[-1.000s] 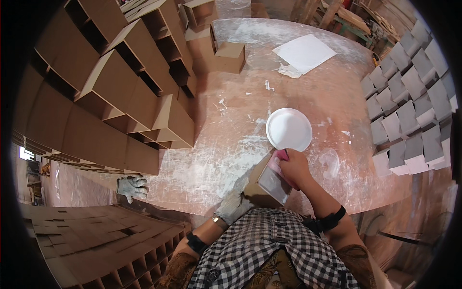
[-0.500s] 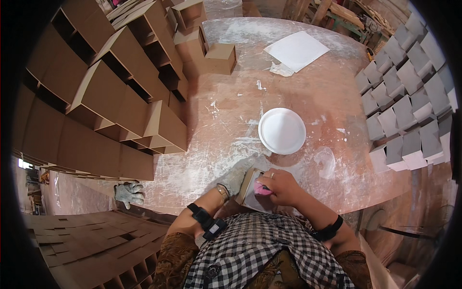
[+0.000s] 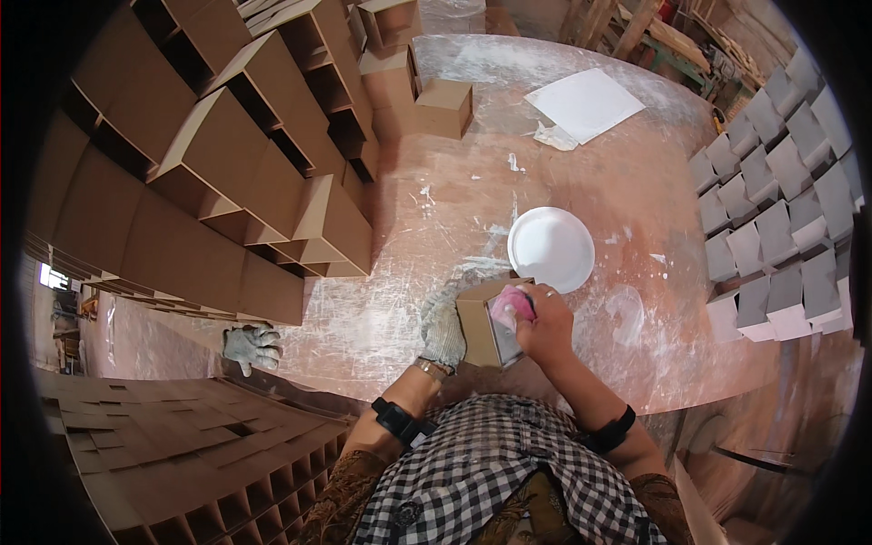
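Hands meet over a small cardboard box at the near edge of the desk: the gloved left hand clamps its side to steady it, while the bare right hand presses a pink sponge against its open face. White dish sits just beyond the hands; a spare glove lies well to their left.

One view only — a head-worn fisheye looking steeply down, close over the person's own chest and forearms at the lower middle of the frame. The worktop fills the centre; straight edges bow toward the dark rim.
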The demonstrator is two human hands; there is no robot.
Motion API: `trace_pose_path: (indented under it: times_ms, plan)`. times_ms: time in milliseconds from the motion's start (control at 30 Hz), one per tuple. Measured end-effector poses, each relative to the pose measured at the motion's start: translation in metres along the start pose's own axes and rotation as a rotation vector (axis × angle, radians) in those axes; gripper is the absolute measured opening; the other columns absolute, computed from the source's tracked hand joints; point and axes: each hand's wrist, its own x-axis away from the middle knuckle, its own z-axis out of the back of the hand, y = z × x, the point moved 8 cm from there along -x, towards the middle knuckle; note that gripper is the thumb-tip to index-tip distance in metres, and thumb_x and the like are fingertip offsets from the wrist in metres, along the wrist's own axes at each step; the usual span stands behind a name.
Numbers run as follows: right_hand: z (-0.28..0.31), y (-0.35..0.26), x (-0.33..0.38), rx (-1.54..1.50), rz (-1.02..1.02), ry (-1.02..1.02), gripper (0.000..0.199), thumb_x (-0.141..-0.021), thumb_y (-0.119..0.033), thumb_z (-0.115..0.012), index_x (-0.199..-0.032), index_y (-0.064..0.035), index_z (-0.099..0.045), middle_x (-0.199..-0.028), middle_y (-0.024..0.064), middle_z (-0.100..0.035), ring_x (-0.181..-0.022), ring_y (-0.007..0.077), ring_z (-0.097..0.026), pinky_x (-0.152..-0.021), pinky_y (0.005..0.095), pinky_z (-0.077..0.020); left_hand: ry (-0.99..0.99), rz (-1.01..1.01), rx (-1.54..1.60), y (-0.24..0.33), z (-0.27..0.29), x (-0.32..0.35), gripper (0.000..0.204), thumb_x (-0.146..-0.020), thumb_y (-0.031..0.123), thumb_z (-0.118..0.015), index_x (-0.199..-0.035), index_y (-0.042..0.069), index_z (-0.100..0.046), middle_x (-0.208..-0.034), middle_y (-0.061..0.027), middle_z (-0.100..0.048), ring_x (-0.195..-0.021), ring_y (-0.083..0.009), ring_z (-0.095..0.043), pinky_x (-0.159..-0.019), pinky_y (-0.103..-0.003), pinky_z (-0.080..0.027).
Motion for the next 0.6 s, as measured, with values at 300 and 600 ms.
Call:
trace_pose_path:
  times_ms: [300,600]
  plan:
    - [-0.013,0.076,-0.023,0.011,-0.647,-0.158,0.029,-0.073,-0.026,-0.063,-0.088,-0.0005,-0.064,-0.086,0.0206,-0.064,-0.082,0.0371,-0.061,-0.073,0.0416,-0.0468,-0.009,-0.162,-0.3,-0.009,0.026,-0.023,0.035,-0.093,0.031,-0.04,-0.109,0.004,-0.055,-0.102,-0.0096,-0.06,-0.09,-0.0228,-0.058,-0.079,-0.034,-0.05]
    - [-0.043,0.03,-0.016,-0.065,-0.499,-0.196,0.022,-0.073,-0.018,-0.063,-0.086,-0.0009,-0.065,-0.079,0.0213,-0.064,-0.076,0.0366,-0.062,-0.068,0.0399,-0.0471,0.026,-0.009,0.065,-0.003,0.007,-0.003,0.039,-0.095,0.035,-0.036,-0.114,0.005,-0.052,-0.108,-0.0085,-0.058,-0.095,-0.0225,-0.057,-0.081,-0.033,-0.049]
